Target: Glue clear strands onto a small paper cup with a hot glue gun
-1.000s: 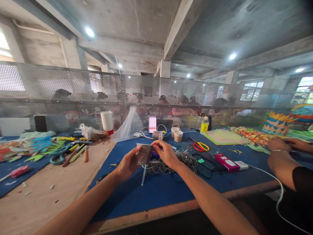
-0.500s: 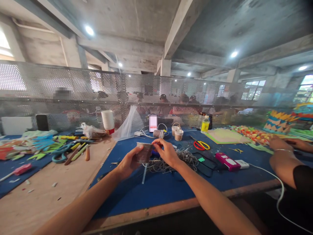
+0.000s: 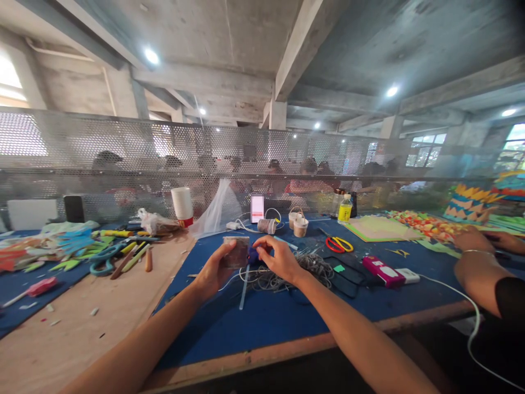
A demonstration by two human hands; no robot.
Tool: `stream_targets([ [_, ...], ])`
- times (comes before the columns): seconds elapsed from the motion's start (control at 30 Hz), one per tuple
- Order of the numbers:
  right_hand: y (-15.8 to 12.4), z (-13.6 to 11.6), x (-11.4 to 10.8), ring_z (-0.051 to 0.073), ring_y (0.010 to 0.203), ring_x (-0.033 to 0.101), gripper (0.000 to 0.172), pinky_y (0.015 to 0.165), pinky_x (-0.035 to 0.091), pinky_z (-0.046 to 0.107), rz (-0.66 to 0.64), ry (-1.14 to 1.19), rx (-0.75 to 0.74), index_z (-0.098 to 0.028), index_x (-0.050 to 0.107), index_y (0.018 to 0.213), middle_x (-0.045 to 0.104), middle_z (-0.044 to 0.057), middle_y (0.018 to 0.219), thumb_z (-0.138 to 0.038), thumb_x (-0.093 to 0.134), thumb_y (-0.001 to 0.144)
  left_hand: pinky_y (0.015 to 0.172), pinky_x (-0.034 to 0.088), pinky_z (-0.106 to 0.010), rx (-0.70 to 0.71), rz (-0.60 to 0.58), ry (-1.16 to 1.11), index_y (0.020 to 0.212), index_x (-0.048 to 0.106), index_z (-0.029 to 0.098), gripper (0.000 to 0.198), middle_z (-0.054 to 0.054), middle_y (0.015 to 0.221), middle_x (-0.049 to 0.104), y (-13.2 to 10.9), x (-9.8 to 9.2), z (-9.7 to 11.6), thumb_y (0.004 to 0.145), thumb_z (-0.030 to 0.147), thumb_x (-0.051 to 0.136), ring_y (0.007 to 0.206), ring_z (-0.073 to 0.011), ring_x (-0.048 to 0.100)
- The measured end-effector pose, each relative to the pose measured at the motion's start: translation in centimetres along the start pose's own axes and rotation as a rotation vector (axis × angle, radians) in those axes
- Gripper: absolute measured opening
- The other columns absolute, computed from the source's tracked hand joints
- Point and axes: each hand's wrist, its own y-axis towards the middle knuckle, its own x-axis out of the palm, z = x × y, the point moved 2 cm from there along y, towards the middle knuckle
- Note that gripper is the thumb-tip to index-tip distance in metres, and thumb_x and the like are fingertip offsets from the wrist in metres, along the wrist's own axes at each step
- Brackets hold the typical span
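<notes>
My left hand [image 3: 216,268] is closed on a small brownish, cup-like piece [image 3: 237,254], its thumb over the near side. My right hand [image 3: 276,258] is beside the piece with bent, pinched fingers. What those fingers hold, if anything, is too small to make out. Below and behind my right hand spreads a tangled heap of grey cord [image 3: 311,269]. A dark blue item [image 3: 253,254] shows between the hands. Under them a narrow clear strip [image 3: 245,288] lies on the blue mat [image 3: 229,334].
A phone [image 3: 257,208] stands behind a cord-wrapped cup [image 3: 267,225]. Scissors [image 3: 338,244], a yellow-labelled bottle [image 3: 345,209] and a magenta box [image 3: 382,272] lie or stand to the right. Tools [image 3: 135,257] and stacked paper cups [image 3: 182,206] are left. Another person's arm [image 3: 478,268] reaches in.
My right hand has come away from the top edge of the brownish piece and moved slightly down and right. The piece has tilted in my left hand, turning its side toward me.
</notes>
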Motion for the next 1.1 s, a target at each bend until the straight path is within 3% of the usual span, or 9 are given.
stream_targets([
  [0.13, -0.1, 0.1, 0.2, 0.015, 0.072, 0.067, 0.015, 0.073, 0.050, 0.026, -0.044, 0.017, 0.018, -0.020, 0.069, 0.106, 0.070, -0.001, 0.077, -0.024, 0.058, 0.096, 0.084, 0.059, -0.034, 0.015, 0.014, -0.018, 0.092, 0.078, 0.015, 0.027, -0.009, 0.095, 0.080, 0.2, -0.4, 0.0, 0.087, 0.041, 0.077, 0.084, -0.0213, 0.073],
  [0.3, -0.3, 0.2, 0.7, 0.015, 0.073, 0.068, 0.018, 0.076, 0.052, 0.026, -0.153, 0.029, 0.031, -0.021, 0.068, 0.112, 0.071, -0.002, 0.077, -0.022, 0.057, 0.098, 0.094, 0.060, -0.045, -0.015, 0.032, -0.004, 0.108, 0.075, 0.018, 0.030, -0.009, 0.107, 0.079, 0.4, -0.8, -0.1, 0.089, 0.042, 0.075, 0.096, -0.0243, 0.073],
  [0.4, -0.4, 0.2, 0.8, 0.015, 0.077, 0.069, 0.022, 0.078, 0.053, 0.026, -0.188, 0.015, 0.036, -0.021, 0.069, 0.117, 0.072, -0.001, 0.080, -0.020, 0.058, 0.097, 0.094, 0.060, -0.044, -0.030, 0.016, 0.018, 0.109, 0.075, 0.016, 0.031, -0.011, 0.108, 0.079, 0.4, -0.7, -0.2, 0.092, 0.041, 0.071, 0.096, -0.0251, 0.074],
  [0.63, -0.5, 0.1, 0.9, 0.015, 0.077, 0.069, 0.034, 0.077, 0.053, 0.025, -0.181, -0.032, -0.005, -0.024, 0.068, 0.128, 0.072, -0.002, 0.082, -0.017, 0.059, 0.096, 0.089, 0.057, -0.037, -0.038, -0.042, 0.107, 0.111, 0.076, 0.016, 0.034, -0.011, 0.107, 0.080, 0.0, 0.1, -0.4, 0.088, 0.041, 0.077, 0.096, -0.0253, 0.074],
  [1.1, -0.6, -0.4, 1.0, 0.014, 0.075, 0.068, 0.027, 0.077, 0.052, 0.024, -0.187, -0.012, -0.045, -0.025, 0.072, 0.122, 0.071, -0.002, 0.082, -0.021, 0.059, 0.098, 0.081, 0.059, -0.037, 0.045, 0.002, 0.183, 0.114, 0.071, 0.016, 0.041, -0.011, 0.101, 0.080, -0.4, 0.2, -0.2, 0.080, 0.036, 0.083, 0.090, -0.0259, 0.076],
])
